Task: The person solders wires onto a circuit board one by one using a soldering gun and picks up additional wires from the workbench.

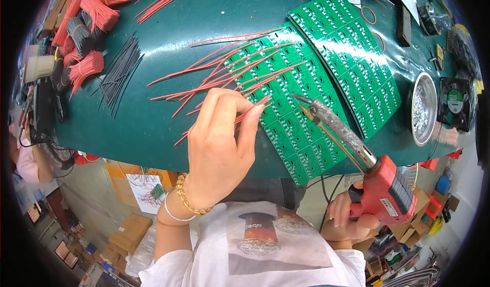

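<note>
My left hand [219, 134] is closed above the near circuit board panel [301, 157], thumb and fingertips pinching a red wire [265, 101]. Several other red wires [191, 71] lie with one end over that green panel and the other end out to its left on the table. In my right hand [343, 211] is a red soldering gun [390, 192], gripped by its handle. Its dark tip [301, 98] and a thin brass-coloured feed tube point at the panel, a little right of my left fingertips. I cannot make out whether the tip touches the board.
More green panels [357, 67] lie to the right, their edges looking stacked. A round metal dish [423, 108] with silvery bits and a black fan [456, 102] stand at far right. Black wires [120, 75] and red wire bundles [99, 11] lie left on the green table [168, 47].
</note>
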A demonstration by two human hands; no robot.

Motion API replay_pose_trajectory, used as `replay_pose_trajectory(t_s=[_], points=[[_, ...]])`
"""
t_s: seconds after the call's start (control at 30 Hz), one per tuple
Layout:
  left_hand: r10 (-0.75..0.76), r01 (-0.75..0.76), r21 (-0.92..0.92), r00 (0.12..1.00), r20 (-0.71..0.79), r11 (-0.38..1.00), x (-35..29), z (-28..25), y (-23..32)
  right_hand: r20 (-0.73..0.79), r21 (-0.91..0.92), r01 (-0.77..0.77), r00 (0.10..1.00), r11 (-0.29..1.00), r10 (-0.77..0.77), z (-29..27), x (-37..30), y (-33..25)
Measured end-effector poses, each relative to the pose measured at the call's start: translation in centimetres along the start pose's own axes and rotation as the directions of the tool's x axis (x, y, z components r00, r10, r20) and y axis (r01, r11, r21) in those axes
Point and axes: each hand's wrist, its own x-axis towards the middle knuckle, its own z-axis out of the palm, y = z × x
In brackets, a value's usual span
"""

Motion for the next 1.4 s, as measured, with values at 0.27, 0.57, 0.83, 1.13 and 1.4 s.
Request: replay_pose_trajectory(t_s=[0.27, 0.57, 0.83, 1.13, 1.4], points=[[0.154, -0.15, 0.2, 0.988, -0.003, 0.968, 1.3, -0.7, 1.9, -0.109, 0.036, -0.009, 0.994, 0.999, 0.012, 0.7, -0.7, -1.2], [0.036, -0.047, 0.112, 0.995, 0.095, 0.993, 1.6, 0.0, 1.0, -0.093, -0.01, -0.081, 0.992, 0.997, 0.08, 1.0, -0.2, -1.0], [0.081, -0.093, 0.105, 0.991, 0.107, 0.99, 1.7, -0.1, 0.7, 0.031, -0.214, -0.141, 0.988, 0.967, 0.151, -0.6, -0.9, -0.8], [0.058, -0.07, 0.144, 0.995, 0.085, 0.987, 1.7, -0.1, 1.1, -0.243, -0.111, -0.034, 0.97, 0.993, 0.006, 1.6, -0.9, -0.7], [0.041, -0.037, -0.058, 0.997, 0.068, 0.998, 1.4, -0.2, -0.1, -0.102, -0.018, 0.029, 0.994, 0.999, -0.031, 0.4, -0.7, -0.4]])
